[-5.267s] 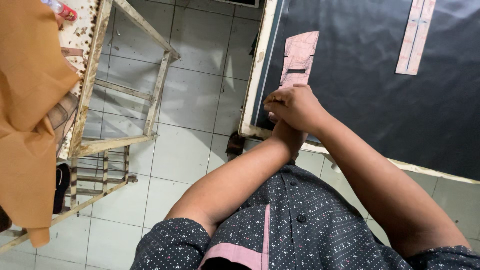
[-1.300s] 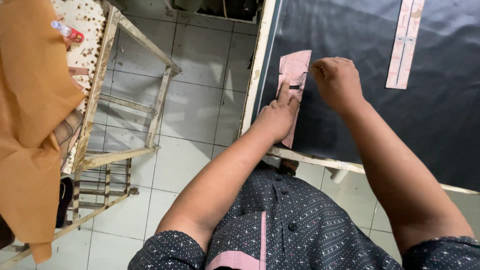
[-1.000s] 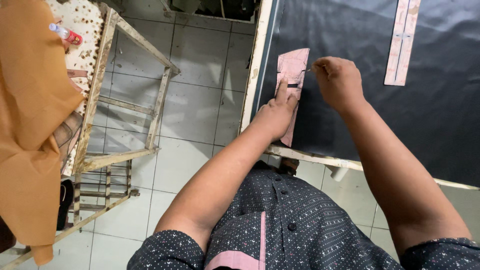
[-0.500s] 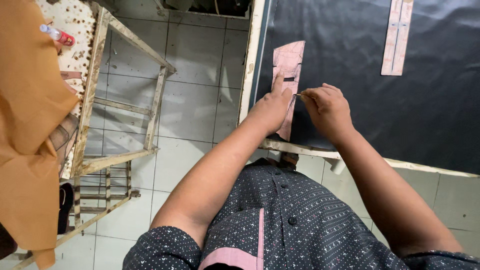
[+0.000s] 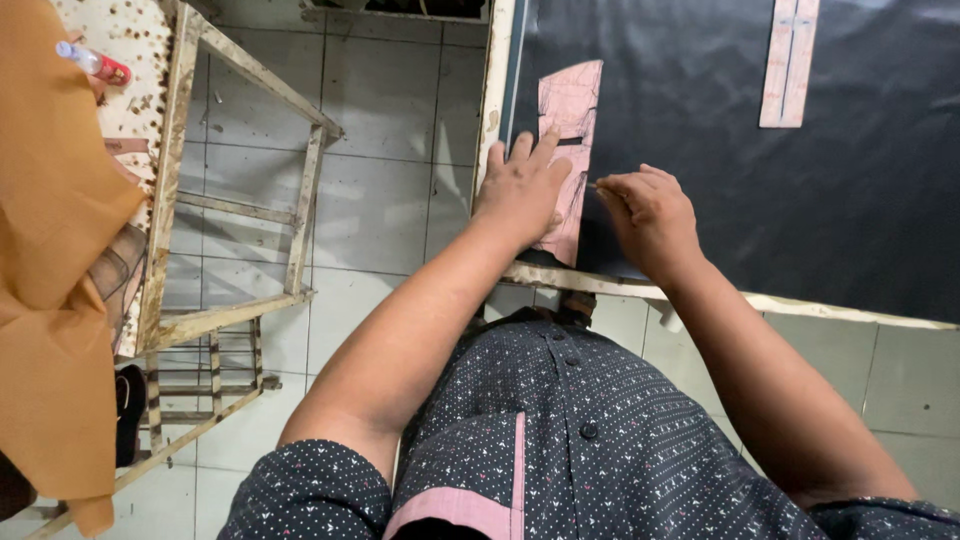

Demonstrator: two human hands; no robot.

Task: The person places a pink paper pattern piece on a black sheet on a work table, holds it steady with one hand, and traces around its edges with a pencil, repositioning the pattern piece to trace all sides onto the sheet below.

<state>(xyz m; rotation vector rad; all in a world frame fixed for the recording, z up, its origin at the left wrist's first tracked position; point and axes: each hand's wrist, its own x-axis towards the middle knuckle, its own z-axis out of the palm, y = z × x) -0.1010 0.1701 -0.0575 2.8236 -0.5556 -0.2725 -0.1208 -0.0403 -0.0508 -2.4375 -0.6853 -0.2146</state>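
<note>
A pink paper pattern piece (image 5: 570, 110) lies on a black sheet (image 5: 720, 150) that covers the table, close to its left edge. My left hand (image 5: 520, 190) lies flat on the pattern's lower part, fingers spread, and presses it down. My right hand (image 5: 650, 215) is closed on a thin marking tool (image 5: 592, 185). The tool's tip rests at the pattern's right edge. Most of the tool is hidden inside my fist.
A long pink strip (image 5: 787, 60) lies on the black sheet at the top right. The table's worn wooden rim (image 5: 600, 285) runs along its near edge. A wooden frame (image 5: 240, 200) stands on the tiled floor to the left, beside orange cloth (image 5: 50, 250) and a small bottle (image 5: 90, 62).
My right hand has come down from the pattern's upper right to its right edge beside my left hand. My left hand stays on the pattern.
</note>
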